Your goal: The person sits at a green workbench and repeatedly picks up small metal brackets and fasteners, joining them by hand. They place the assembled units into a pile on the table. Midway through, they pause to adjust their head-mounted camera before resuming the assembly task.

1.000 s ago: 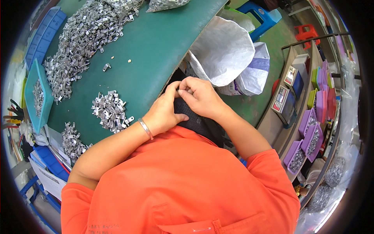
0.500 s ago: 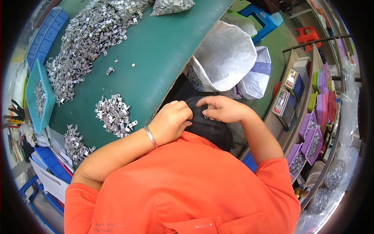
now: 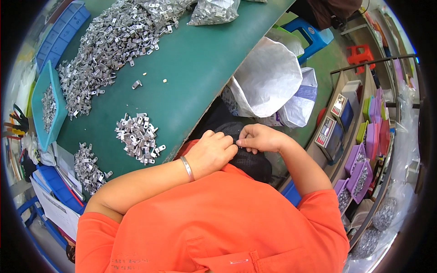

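My left hand [image 3: 211,154], with a silvery bangle at its wrist, is curled closed in front of my orange shirt, its palm side hidden. Close against its fingertips, my right hand [image 3: 261,138] pinches with thumb and forefinger. Whatever lies between the fingers is too small and covered to make out. Both hands are over a black mesh item [image 3: 252,164] at my lap, beside the table edge. On the green table [image 3: 182,68], left of my hands, is a small heap of bent metal clips [image 3: 136,136]. A second small heap [image 3: 88,169] lies nearer my left elbow.
A large pile of metal clips [image 3: 107,50] covers the far left, beside a turquoise tray [image 3: 53,120] and a blue divided bin [image 3: 63,32]. A clear bag of clips [image 3: 214,11] lies farther back. Right of the table stand an open white sack [image 3: 268,77] and shelves with purple bins [image 3: 359,179].
My right hand has turned inward and its fingers have closed to a pinch, meeting my left hand. The left hand has moved slightly right and down. The whole view has shifted a little.
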Motion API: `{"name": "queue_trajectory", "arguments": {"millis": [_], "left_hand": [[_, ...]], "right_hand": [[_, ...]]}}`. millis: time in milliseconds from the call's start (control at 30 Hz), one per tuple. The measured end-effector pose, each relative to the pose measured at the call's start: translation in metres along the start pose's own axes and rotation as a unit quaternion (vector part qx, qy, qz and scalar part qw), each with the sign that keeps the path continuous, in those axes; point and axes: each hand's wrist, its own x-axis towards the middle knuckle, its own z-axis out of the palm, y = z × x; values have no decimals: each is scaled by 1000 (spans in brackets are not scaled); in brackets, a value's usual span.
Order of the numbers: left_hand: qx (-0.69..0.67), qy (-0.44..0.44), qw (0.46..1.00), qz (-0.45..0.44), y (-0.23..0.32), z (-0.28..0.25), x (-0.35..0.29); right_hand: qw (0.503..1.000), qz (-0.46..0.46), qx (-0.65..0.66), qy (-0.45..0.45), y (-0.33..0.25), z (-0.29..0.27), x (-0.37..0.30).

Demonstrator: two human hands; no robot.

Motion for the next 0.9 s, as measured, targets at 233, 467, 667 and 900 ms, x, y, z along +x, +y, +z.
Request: {"name": "queue_trajectory", "arguments": {"millis": [233,467,667,900], "left_hand": [[15,52,994,96,-1,4,3],[29,113,981,153,3,3,4],[101,115,983,105,4,0,0],[110,57,989,87,5,-2,-4]], "right_hand": [[988,-19,85,128,-3,17,2],[997,16,64,46,-17,6,-15],[980,-121,56,145,-35,14,-2],[976,-160,-66,136,-82,24,19]]}}
